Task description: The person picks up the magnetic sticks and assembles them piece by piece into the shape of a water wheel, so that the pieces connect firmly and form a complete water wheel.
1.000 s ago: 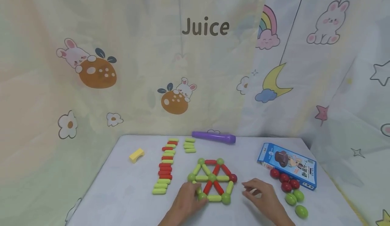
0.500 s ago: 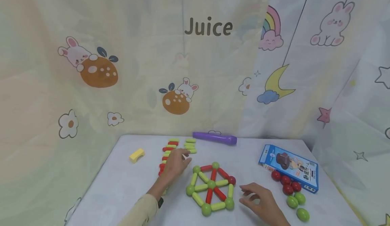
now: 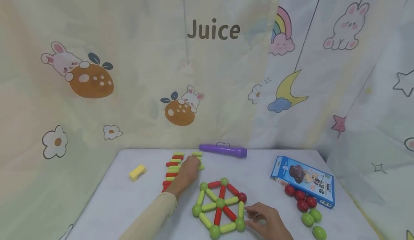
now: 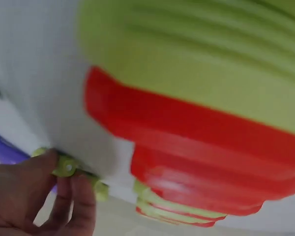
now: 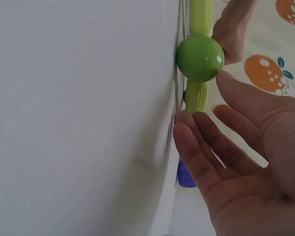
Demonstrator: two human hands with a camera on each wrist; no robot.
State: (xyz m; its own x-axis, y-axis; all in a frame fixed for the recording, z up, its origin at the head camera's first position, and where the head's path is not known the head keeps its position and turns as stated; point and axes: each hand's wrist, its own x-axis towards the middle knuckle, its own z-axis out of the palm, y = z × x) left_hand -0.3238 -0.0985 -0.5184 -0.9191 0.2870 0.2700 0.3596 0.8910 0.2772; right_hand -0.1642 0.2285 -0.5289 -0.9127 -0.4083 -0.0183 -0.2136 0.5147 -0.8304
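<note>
In the head view, my left hand (image 3: pixel 190 170) reaches over the small group of light green rods (image 3: pixel 197 154) near the back. The left wrist view shows its thumb and fingers pinching one light green rod (image 4: pixel 66 167). A flat, spoked wheel of red and green rods and balls lies on the table, with a green ball (image 3: pixel 220 203) at its hub and one red ball (image 3: pixel 242 197) on its rim. Beside the lower right green ball (image 3: pixel 240 224), my right hand (image 3: pixel 267 220) has loosely bent fingers. Its thumb tip is at that ball (image 5: pixel 200 58) in the right wrist view.
A column of red and green rods (image 3: pixel 172 174) is partly behind the left arm. A yellow arch block (image 3: pixel 138 172) lies left, a purple microphone-shaped stick (image 3: pixel 223 150) at the back. Right stand a blue box (image 3: pixel 307 180), several red balls (image 3: pixel 300 195) and green balls (image 3: pixel 308 219).
My left hand has left the wheel's lower left side, moved back to the green rods and pinched one. The wheel has turned slightly. My right hand has come closer to its rim.
</note>
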